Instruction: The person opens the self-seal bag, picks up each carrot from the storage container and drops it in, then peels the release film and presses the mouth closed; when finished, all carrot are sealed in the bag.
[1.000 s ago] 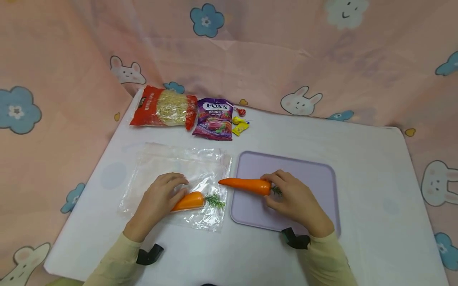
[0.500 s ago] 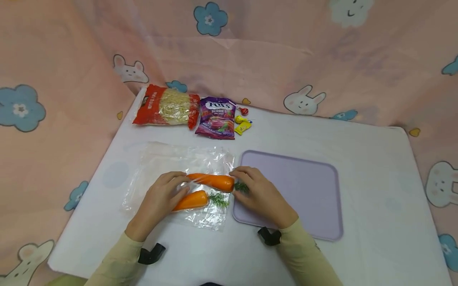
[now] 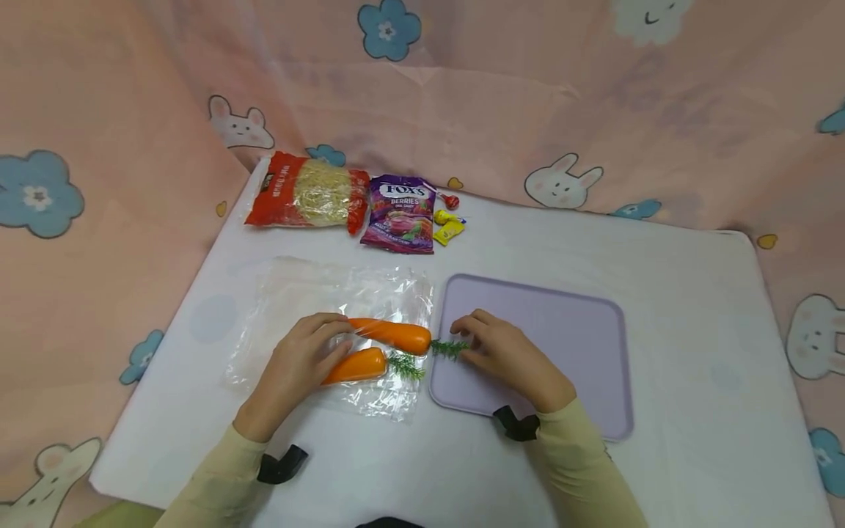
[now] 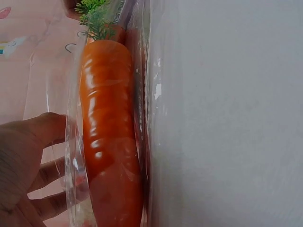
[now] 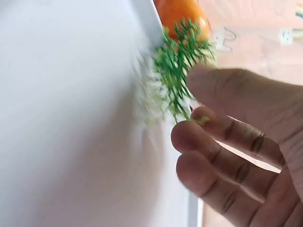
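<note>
Two orange carrots with green leafy tops lie side by side in a clear plastic bag (image 3: 284, 286) on the table. The upper carrot (image 3: 403, 337) has its leafy top past the bag's right edge, over the lilac tray. Its neighbour, the lower carrot (image 3: 359, 365), runs under my left hand (image 3: 300, 359); in the left wrist view it fills the middle behind shiny film. My left fingers and thumb are curved at the bag's film, holding it. Beside the leafy top (image 5: 182, 56) is my right hand (image 3: 508, 356), with loosely bent fingers at the tips of the greens.
The lilac tray (image 3: 554, 330) lies right of the bag. Along the back stand a red noodle packet (image 3: 317, 192), a purple candy bag (image 3: 399, 216), a red lollipop (image 3: 451, 202) and yellow wrapped candies (image 3: 449, 231).
My right hand brought the second carrot from over the tray leftward into the bag, then drew back a little to the right, leaving it there. My left hand stayed nearly in place.
</note>
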A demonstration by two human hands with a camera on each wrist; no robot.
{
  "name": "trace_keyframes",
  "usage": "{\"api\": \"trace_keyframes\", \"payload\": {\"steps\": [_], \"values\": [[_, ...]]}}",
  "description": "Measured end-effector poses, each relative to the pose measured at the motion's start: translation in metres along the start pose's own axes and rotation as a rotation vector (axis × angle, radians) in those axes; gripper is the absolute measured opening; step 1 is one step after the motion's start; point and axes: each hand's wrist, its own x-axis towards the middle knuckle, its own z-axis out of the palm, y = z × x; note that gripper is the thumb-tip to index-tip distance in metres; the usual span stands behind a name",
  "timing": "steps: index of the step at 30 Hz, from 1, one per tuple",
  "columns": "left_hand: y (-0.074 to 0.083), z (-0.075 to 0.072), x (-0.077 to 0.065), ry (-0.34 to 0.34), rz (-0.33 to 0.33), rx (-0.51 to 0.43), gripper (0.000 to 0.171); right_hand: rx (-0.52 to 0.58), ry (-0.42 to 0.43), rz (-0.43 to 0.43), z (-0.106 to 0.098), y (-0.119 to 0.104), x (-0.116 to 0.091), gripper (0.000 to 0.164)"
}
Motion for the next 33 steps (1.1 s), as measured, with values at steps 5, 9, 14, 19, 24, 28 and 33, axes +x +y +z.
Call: {"api": "trace_keyframes", "payload": {"steps": [5,9,14,19,24,28,33], "values": [[0.001,0.003,-0.001,0.027,0.019,-0.026,0.027,-0.046,0.12,-0.067,0.008,-0.004,0.012,0.013],[0.001,0.002,0.0,0.044,0.043,-0.017,0.025,0.026,0.231,-0.116,0.018,-0.008,0.026,0.013],[0.0,-0.001,0.002,0.064,0.077,-0.011,0.027,0.127,0.28,-0.117,0.031,-0.015,0.04,0.016],[-0.001,-0.002,0.001,0.076,0.08,0.007,0.029,0.164,0.264,-0.112,0.036,-0.02,0.043,0.021],[-0.002,-0.006,0.001,0.067,0.085,0.051,0.032,0.194,0.29,-0.063,0.025,-0.014,0.027,0.022],[0.002,-0.015,0.012,0.041,0.097,0.059,0.037,0.228,0.346,-0.036,0.007,-0.002,0.0,0.022],[0.01,-0.024,0.05,-0.18,0.06,0.101,0.045,0.238,0.416,-0.031,-0.004,0.009,-0.033,0.026]]}}
